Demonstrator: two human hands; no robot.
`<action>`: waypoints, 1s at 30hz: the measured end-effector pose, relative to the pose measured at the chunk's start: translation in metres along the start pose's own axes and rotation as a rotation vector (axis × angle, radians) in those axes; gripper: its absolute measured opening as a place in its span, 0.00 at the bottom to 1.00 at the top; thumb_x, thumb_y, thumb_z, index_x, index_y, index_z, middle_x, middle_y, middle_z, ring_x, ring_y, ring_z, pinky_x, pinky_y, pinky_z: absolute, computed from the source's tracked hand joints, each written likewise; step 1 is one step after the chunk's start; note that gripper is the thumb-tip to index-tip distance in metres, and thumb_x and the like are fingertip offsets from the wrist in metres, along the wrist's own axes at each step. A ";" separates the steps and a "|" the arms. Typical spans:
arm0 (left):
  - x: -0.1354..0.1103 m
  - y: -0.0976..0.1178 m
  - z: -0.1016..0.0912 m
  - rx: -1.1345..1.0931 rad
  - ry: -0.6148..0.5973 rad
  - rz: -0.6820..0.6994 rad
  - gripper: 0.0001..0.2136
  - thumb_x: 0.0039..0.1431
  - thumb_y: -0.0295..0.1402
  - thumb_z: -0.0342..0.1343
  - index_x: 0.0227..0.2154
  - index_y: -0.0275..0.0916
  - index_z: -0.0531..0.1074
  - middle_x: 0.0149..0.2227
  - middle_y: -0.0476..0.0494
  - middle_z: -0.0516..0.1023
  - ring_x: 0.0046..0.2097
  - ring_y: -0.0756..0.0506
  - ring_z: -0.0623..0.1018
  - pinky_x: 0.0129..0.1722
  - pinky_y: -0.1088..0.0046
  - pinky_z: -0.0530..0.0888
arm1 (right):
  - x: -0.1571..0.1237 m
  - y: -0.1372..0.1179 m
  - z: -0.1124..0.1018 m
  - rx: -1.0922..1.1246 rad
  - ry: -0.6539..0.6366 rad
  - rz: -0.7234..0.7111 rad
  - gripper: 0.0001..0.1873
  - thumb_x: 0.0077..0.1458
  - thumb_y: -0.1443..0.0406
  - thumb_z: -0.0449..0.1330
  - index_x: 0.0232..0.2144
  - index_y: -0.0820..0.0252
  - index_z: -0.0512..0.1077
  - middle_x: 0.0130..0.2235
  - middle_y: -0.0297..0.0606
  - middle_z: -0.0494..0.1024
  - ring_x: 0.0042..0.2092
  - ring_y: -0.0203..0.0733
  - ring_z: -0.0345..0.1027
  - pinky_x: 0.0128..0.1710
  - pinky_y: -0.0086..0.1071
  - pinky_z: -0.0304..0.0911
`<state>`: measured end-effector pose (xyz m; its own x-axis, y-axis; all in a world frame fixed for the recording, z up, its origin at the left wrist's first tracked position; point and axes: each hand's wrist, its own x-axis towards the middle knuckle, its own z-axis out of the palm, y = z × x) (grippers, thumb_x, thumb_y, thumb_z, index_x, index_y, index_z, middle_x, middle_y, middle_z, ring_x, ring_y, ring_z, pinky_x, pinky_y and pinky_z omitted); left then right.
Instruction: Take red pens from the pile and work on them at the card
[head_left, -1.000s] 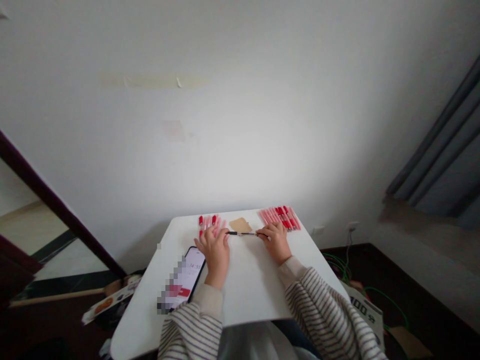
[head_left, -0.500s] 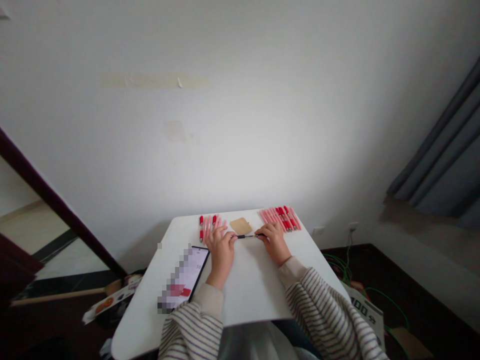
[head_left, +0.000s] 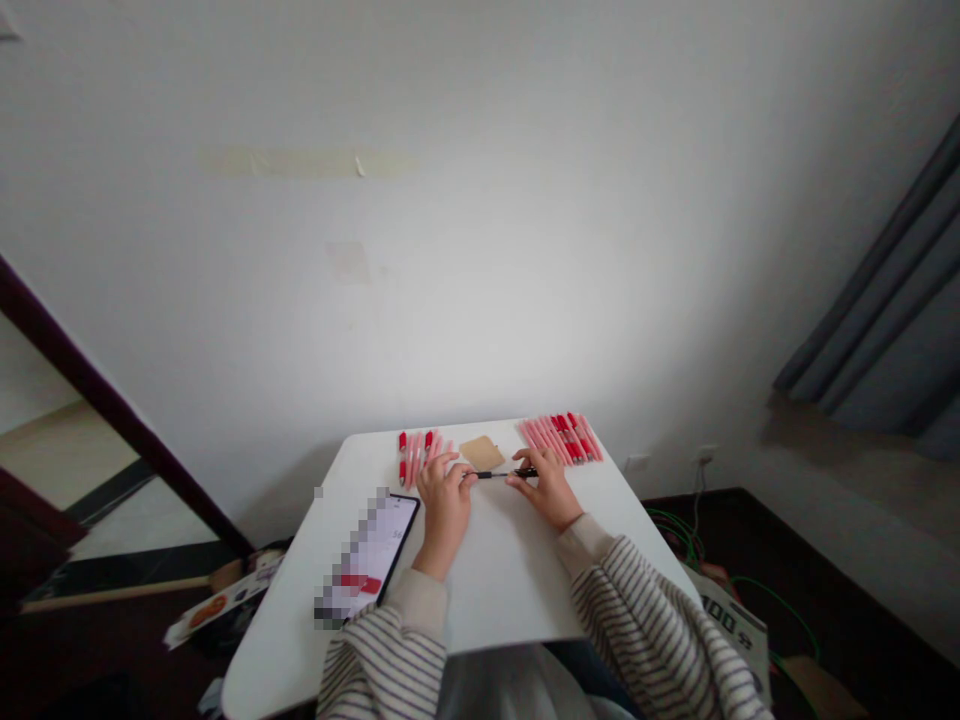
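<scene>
Both my hands meet over the far half of a white table point(head_left: 495, 590). My left hand point(head_left: 444, 500) pinches the left end of a thin dark pen point(head_left: 496, 474). The pen lies level between the hands, and my right hand point(head_left: 547, 488) is closed on its right end. A small group of red and pink pens point(head_left: 417, 447) lies just beyond my left hand. A larger row of red and pink pens point(head_left: 561, 436) lies beyond my right hand. Between the two groups sits a small brown card point(head_left: 481, 452).
A phone point(head_left: 371, 555) with a lit screen lies on the table left of my left arm. The wall stands right behind the table's far edge. Cables point(head_left: 679, 535) and a printed bag point(head_left: 731, 625) lie on the floor at right, clutter at left.
My left hand slid right along the pen, closing the gap to my right hand; the visible stretch of pen is shorter. The phone screen has changed slightly.
</scene>
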<state>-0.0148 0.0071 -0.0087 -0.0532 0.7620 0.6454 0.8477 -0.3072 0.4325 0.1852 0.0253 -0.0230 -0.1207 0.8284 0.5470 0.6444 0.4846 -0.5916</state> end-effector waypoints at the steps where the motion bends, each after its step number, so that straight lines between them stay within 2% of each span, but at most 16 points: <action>1: 0.000 0.000 0.000 -0.002 0.000 -0.007 0.06 0.57 0.34 0.56 0.32 0.42 0.77 0.47 0.42 0.73 0.53 0.40 0.69 0.56 0.55 0.63 | 0.000 0.000 0.000 -0.008 0.000 -0.008 0.13 0.55 0.57 0.63 0.43 0.54 0.73 0.37 0.38 0.74 0.44 0.45 0.63 0.47 0.39 0.57; 4: 0.001 -0.001 -0.001 -0.010 -0.005 -0.011 0.05 0.57 0.34 0.56 0.32 0.42 0.77 0.46 0.42 0.73 0.53 0.40 0.69 0.57 0.56 0.62 | 0.001 -0.001 -0.001 -0.042 -0.007 -0.035 0.07 0.58 0.58 0.61 0.36 0.54 0.75 0.37 0.38 0.75 0.45 0.45 0.62 0.48 0.40 0.55; 7: 0.001 -0.001 -0.001 -0.017 -0.015 0.004 0.06 0.57 0.34 0.56 0.34 0.43 0.77 0.46 0.42 0.74 0.53 0.40 0.69 0.57 0.56 0.63 | 0.001 -0.002 -0.003 -0.092 -0.031 -0.044 0.12 0.62 0.58 0.55 0.31 0.53 0.76 0.32 0.37 0.75 0.44 0.45 0.62 0.49 0.41 0.53; 10: 0.000 0.000 -0.002 -0.003 -0.012 -0.013 0.06 0.57 0.35 0.56 0.34 0.43 0.77 0.47 0.42 0.74 0.54 0.40 0.69 0.57 0.55 0.62 | 0.000 -0.003 -0.003 -0.092 -0.041 -0.030 0.11 0.59 0.55 0.58 0.37 0.52 0.76 0.34 0.36 0.76 0.43 0.46 0.62 0.48 0.40 0.54; 12: 0.000 0.000 -0.002 0.014 -0.003 -0.039 0.07 0.57 0.36 0.55 0.32 0.43 0.77 0.46 0.42 0.74 0.54 0.40 0.69 0.58 0.54 0.61 | 0.000 -0.002 -0.002 -0.071 -0.025 -0.012 0.14 0.55 0.54 0.62 0.41 0.52 0.74 0.35 0.37 0.76 0.43 0.46 0.62 0.46 0.39 0.55; 16: 0.000 0.001 -0.002 0.015 -0.004 -0.036 0.06 0.57 0.36 0.55 0.31 0.43 0.77 0.46 0.42 0.74 0.53 0.40 0.69 0.58 0.54 0.60 | 0.001 0.000 -0.001 -0.064 0.008 0.005 0.10 0.57 0.55 0.61 0.35 0.53 0.76 0.35 0.37 0.76 0.44 0.46 0.63 0.48 0.39 0.55; 18: 0.000 0.001 -0.003 0.008 -0.009 -0.012 0.06 0.57 0.36 0.56 0.33 0.44 0.77 0.47 0.43 0.74 0.53 0.40 0.69 0.58 0.54 0.60 | 0.002 0.001 -0.001 -0.070 -0.003 0.003 0.12 0.60 0.55 0.57 0.33 0.52 0.77 0.34 0.37 0.77 0.44 0.45 0.63 0.49 0.40 0.53; 20: 0.000 0.001 -0.003 0.013 -0.005 -0.006 0.06 0.57 0.36 0.56 0.33 0.45 0.77 0.47 0.44 0.75 0.54 0.41 0.69 0.58 0.55 0.60 | 0.002 0.000 -0.002 -0.075 -0.012 0.001 0.13 0.61 0.54 0.56 0.34 0.51 0.77 0.34 0.37 0.77 0.44 0.45 0.63 0.51 0.42 0.52; 24: 0.000 0.001 -0.003 0.056 0.007 -0.065 0.07 0.57 0.37 0.56 0.30 0.44 0.78 0.45 0.43 0.76 0.53 0.39 0.69 0.58 0.53 0.59 | 0.001 -0.001 -0.002 -0.068 0.015 0.007 0.15 0.56 0.52 0.61 0.41 0.52 0.74 0.36 0.37 0.76 0.44 0.45 0.64 0.49 0.41 0.54; 27: 0.000 0.002 -0.003 0.056 -0.001 -0.057 0.07 0.57 0.37 0.56 0.30 0.44 0.78 0.45 0.43 0.76 0.53 0.39 0.69 0.58 0.53 0.59 | 0.001 -0.001 -0.003 -0.088 0.036 -0.004 0.12 0.58 0.53 0.60 0.35 0.54 0.75 0.36 0.38 0.77 0.44 0.45 0.64 0.50 0.41 0.53; 30: -0.001 0.003 -0.004 0.038 -0.009 -0.015 0.05 0.56 0.36 0.58 0.33 0.46 0.78 0.46 0.44 0.76 0.54 0.40 0.69 0.59 0.54 0.58 | 0.002 -0.001 -0.004 -0.121 0.028 -0.024 0.14 0.62 0.55 0.55 0.30 0.53 0.76 0.33 0.37 0.77 0.44 0.45 0.64 0.53 0.43 0.50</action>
<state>-0.0145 0.0035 -0.0052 -0.0611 0.7715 0.6333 0.8661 -0.2743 0.4178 0.1873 0.0253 -0.0188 -0.1171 0.8080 0.5775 0.7279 0.4654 -0.5035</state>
